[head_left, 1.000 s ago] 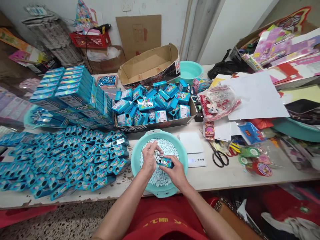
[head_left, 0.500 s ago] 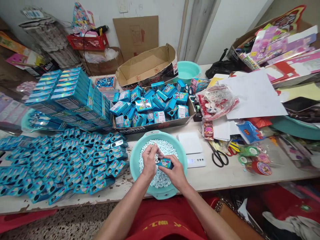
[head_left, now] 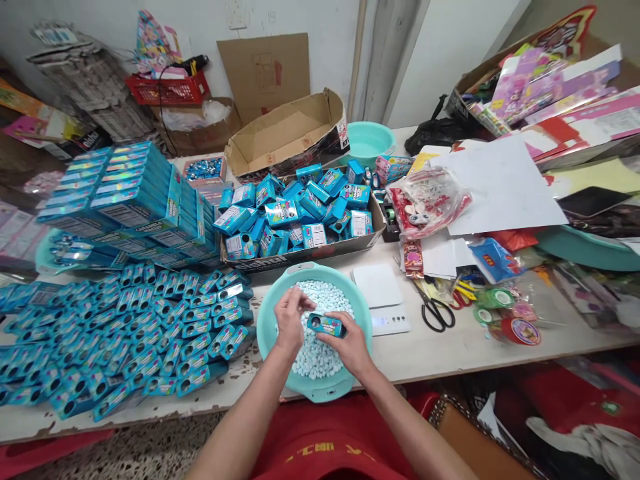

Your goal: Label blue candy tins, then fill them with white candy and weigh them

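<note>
A turquoise basin (head_left: 268, 313) holds many small pale blue candies (head_left: 315, 357). Over it, my right hand (head_left: 351, 341) grips a small blue box (head_left: 326, 325) with a dark round opening at its left end. My left hand (head_left: 291, 319) hovers over the basin's left side, a little apart from the box, its thumb and fingers curled toward each other; whether anything small sits between the fingertips is too small to tell.
Many blue boxes (head_left: 120, 333) cover the table's left side, with stacked boxes (head_left: 135, 190) behind. A carton of loose boxes (head_left: 310, 257) lies beyond the basin. To the right are a white scale (head_left: 377, 287), scissors (head_left: 435, 313) and tape rolls (head_left: 520, 331).
My left hand has drawn back leftward from the box's opening. My right hand still holds the box in nearly the same place. The view has shifted slightly.
</note>
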A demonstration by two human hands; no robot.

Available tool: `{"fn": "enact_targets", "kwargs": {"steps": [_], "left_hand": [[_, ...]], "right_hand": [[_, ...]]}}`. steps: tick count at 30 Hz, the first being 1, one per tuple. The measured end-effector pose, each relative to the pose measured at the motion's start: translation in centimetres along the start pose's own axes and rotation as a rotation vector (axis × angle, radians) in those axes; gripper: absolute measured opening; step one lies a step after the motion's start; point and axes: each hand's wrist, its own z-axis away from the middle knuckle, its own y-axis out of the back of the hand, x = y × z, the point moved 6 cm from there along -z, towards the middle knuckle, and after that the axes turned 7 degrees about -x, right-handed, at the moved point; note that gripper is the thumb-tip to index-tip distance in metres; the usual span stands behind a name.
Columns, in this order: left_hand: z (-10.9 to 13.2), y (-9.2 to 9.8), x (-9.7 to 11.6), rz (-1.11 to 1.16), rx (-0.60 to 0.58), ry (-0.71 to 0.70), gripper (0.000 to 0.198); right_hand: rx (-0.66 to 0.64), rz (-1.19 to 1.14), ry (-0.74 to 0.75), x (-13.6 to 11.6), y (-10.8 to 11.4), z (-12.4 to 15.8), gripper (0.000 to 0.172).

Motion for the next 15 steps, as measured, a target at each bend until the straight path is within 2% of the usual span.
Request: {"fn": "enact_targets", "kwargs": {"steps": [1, 3, 6, 8, 10, 12, 15], "left_hand": [[-0.8, 0.9, -0.6, -0.095, 0.023, -0.01, 0.037], [-2.3, 1.6, -2.0, -0.429, -0.052, -0.068, 0.035], [-2.7, 0.0, -5.1, -1.018, -0.312, -0.207, 0.02], [-1.6, -1.7, -7.3, -1.264, -0.432, -0.268, 0.026], [0.0, -3.3, -8.9, -1.392, -0.52, -0.272, 0.03], [1.7, -4.3, -10.0, -1.427, -0.605, -0.26, 0.029], [3.3, -3.8, -10.5, -1.338, -0.693, -0.232, 0.027]], "right_hand": [[0.005, -0.012, 0.002, 0.1, 0.5, 0.3, 0.036], [0.023, -0.037, 0.031, -0.2, 1.8, 1.1, 0.038], [0.055, -0.05, 0.068, -1.0, 3.6, 2.2, 0.038], [0.074, -0.047, 0.081, -1.3, 4.1, 2.4, 0.037], [0.089, -0.037, 0.086, -1.3, 4.3, 2.1, 0.037], [0.109, -0.015, 0.074, -0.9, 4.3, 1.7, 0.037], [0.132, 0.023, 0.028, 0.1, 4.2, 1.2, 0.037]]}}
